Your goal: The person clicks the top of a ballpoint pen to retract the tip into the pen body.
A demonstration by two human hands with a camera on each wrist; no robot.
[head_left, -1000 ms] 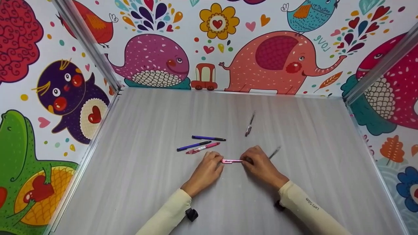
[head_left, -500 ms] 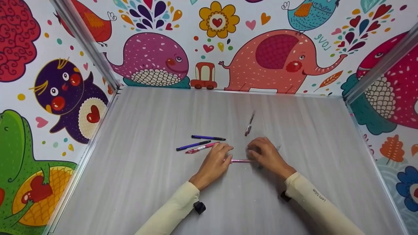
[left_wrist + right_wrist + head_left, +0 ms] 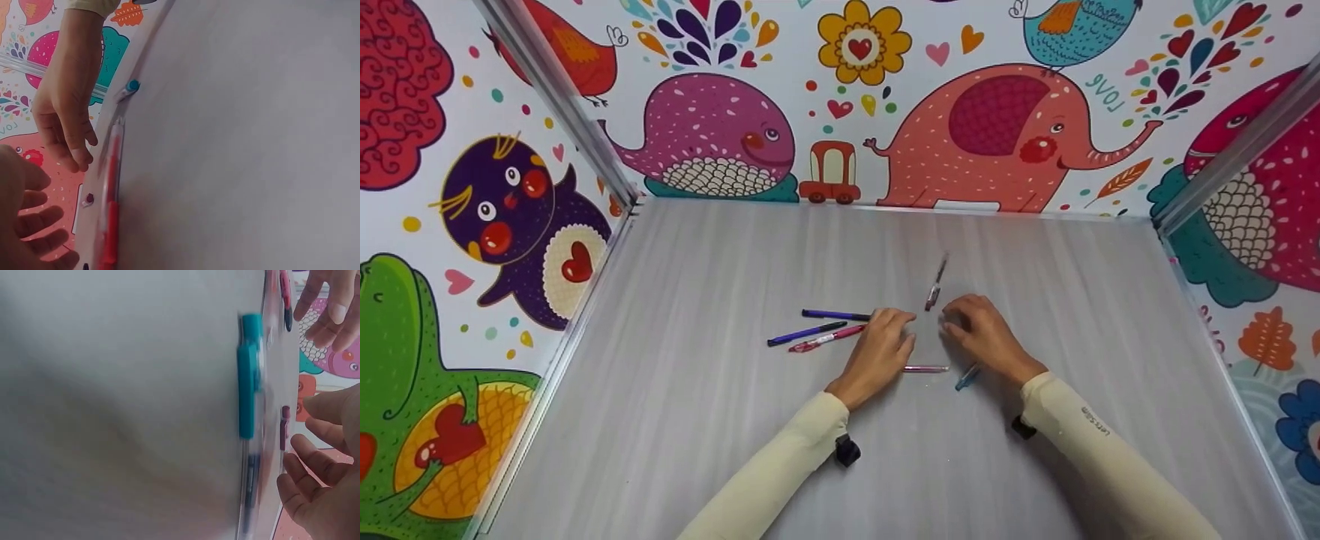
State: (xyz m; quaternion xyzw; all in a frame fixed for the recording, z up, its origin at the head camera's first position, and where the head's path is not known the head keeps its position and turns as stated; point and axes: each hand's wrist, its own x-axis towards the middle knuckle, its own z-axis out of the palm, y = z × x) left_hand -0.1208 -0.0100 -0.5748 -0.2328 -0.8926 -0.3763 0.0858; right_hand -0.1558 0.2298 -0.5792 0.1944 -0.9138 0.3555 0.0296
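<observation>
My left hand (image 3: 877,351) hovers with loosely bent fingers above a pink-red pen (image 3: 928,369), whose left part it hides in the head view. The left wrist view shows this pen (image 3: 112,191) lying apart from the fingers. My right hand (image 3: 988,337) is relaxed and holds nothing, over a clear pen with a teal clip (image 3: 246,382). Only the teal end (image 3: 966,378) shows below that hand in the head view. Just beyond the hands lies a clear pen with a dark red end (image 3: 935,283).
Left of the hands lie two blue pens, one farther (image 3: 834,314) and one nearer (image 3: 806,334), and a pink-red pen (image 3: 821,340) beside them. Patterned walls (image 3: 720,135) border the grey tabletop (image 3: 697,262) at the back and sides.
Both hands have let go of the pink-red pen, which now lies on the table farther right. They have moved forward and to the right, and the teal pen's end has come into sight.
</observation>
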